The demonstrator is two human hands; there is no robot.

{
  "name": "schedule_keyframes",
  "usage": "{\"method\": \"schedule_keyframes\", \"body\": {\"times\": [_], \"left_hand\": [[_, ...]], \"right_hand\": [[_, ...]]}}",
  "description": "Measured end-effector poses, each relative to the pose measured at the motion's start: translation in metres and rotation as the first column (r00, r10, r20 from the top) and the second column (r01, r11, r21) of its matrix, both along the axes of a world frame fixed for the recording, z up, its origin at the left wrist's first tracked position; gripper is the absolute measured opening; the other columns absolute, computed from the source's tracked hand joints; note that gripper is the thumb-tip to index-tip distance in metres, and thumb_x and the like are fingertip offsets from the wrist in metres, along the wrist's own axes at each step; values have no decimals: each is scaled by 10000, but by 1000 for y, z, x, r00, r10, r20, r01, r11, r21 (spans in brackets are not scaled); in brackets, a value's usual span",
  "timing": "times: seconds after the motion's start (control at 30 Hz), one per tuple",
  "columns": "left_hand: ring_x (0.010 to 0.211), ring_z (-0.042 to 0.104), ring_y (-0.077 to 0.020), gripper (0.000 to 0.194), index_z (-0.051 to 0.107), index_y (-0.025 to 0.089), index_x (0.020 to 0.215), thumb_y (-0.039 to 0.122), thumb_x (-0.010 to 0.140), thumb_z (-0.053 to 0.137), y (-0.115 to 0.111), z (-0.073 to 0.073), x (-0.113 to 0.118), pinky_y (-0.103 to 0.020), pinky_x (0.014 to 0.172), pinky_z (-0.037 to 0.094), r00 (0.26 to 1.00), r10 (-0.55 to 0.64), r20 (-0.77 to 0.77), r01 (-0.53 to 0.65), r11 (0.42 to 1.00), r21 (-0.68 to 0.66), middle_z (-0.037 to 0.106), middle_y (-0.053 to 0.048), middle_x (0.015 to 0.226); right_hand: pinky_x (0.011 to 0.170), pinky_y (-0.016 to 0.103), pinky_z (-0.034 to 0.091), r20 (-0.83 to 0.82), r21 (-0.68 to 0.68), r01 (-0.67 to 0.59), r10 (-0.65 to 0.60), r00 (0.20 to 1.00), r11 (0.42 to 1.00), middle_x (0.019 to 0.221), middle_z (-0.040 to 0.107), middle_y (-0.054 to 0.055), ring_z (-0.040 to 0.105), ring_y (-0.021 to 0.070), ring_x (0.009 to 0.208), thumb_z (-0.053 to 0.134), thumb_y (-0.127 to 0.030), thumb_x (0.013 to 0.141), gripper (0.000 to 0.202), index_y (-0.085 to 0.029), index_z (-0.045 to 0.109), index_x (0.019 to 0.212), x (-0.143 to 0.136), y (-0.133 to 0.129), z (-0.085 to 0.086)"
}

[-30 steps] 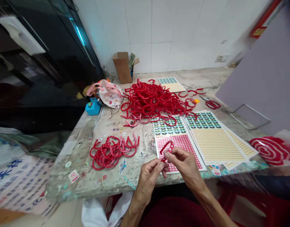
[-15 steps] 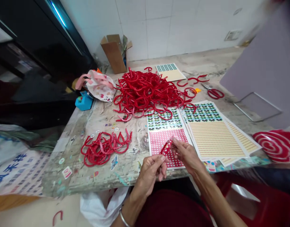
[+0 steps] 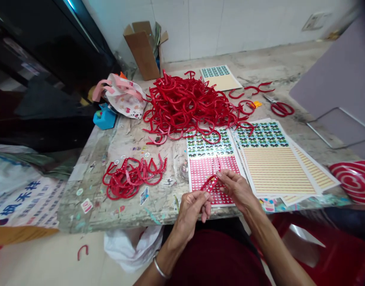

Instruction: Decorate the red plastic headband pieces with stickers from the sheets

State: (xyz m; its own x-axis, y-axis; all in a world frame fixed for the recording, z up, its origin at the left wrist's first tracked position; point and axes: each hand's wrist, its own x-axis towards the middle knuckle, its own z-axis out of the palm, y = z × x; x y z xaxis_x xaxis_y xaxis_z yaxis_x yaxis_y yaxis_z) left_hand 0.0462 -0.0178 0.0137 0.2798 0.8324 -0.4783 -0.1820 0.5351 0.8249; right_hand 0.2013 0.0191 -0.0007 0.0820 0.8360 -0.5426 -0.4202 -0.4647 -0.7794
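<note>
A curved red strip is held between my two hands above the red-and-white part of a sticker sheet. My left hand pinches its lower left end, fingers curled. At its right side my right hand grips it between thumb and fingers, and a thin piece sticks up from there. Behind the sheet rises a big heap of red curved strips. A smaller pile of red strips lies to the left. Right of my hands are yellow striped sheets with green tops.
Red-handled scissors lie at the right, near a grey panel. At the back stand a cardboard box and a white bag with pink handles, with a blue container beside it. A red stool is below, right.
The view has shifted, so the table sits higher in the picture. My right hand has moved slightly relative to the strip, and both hands still hold it.
</note>
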Motion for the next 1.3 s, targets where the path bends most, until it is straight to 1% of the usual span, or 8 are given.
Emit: {"method": "schedule_keyframes", "body": {"times": [0.13,0.27,0.43,0.53,0.67,0.87,1.03,1.3], "left_hand": [[367,378,-35,341,641,108,735,426,810,546,-2,-3,-1,-187,430,293,998,15,64,-12,998,-59,544,13,497],[371,391,-36,326,639,107,722,407,811,551,-5,-5,-2,-183,415,276,998,37,50,-35,998,-47,541,13,492],[365,381,-42,333,630,112,702,417,810,551,-4,-3,-2,-177,388,246,999,39,-13,-39,999,-12,528,14,476],[348,364,-38,340,620,117,677,423,809,550,-3,-3,-2,-176,379,240,998,41,-50,-40,999,20,515,21,458],[333,355,-32,342,619,117,672,420,814,543,-2,-5,-1,-176,370,233,995,45,-90,-40,998,47,510,26,450],[333,352,-27,330,624,123,677,406,823,538,-3,-7,2,-179,375,228,995,52,-82,-49,998,33,497,36,440],[343,368,-30,321,616,121,680,386,837,525,-3,-7,3,-180,381,233,998,54,-30,-54,999,5,490,36,452],[351,399,-36,312,611,113,697,389,828,543,-1,-9,6,-176,379,259,998,57,-4,-57,998,0,500,32,465]], "right_hand": [[501,188,469,128,80,18,-28,991,997,714,612,-21,557,93,619,791,-375,567,303,-169,633,723,-4,-3,-7],[554,240,489,282,174,-10,-40,959,985,692,627,-6,559,107,596,750,-391,629,280,-161,647,750,-6,-3,-12],[614,278,478,524,310,-34,-141,840,950,709,651,18,578,141,646,692,-383,702,248,-153,675,792,-8,-2,-7],[599,263,453,590,383,-37,-214,779,923,703,651,13,571,137,634,662,-372,736,217,-160,669,781,-11,-3,-3],[564,252,429,610,436,-25,-275,743,900,660,625,6,538,125,587,643,-365,757,203,-163,653,766,-13,-4,0],[567,251,451,538,469,31,-314,782,882,674,621,6,561,124,599,659,-319,757,166,-161,641,802,-14,-3,3],[570,254,470,501,458,46,-300,812,888,668,615,2,577,125,603,665,-306,757,153,-159,636,791,-14,-2,8],[565,244,489,490,491,72,-344,801,868,662,634,5,588,120,591,676,-272,750,125,-157,644,785,-16,-7,20]]}}
